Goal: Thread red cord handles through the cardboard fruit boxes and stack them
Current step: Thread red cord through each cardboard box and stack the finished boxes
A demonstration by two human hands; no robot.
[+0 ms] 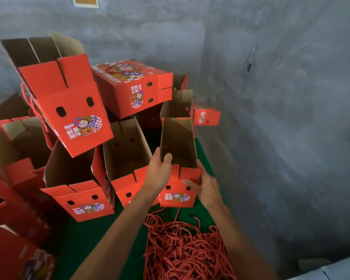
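Gripping an open red box (178, 196) at right centre: left hand (160, 170) curled over its left wall, thumb inside; right hand (205, 187) clasping its near right corner. Cords (182, 251) heaped nearer, on green surface (85, 239). More boxes (77, 110) piled left and far.

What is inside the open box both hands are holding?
Inside the held box, only bare brown cardboard walls show, with the left hand's thumb hooked over the rim. The right hand grips the outside. No cord is visible inside; the bottom is hidden by the front flaps.
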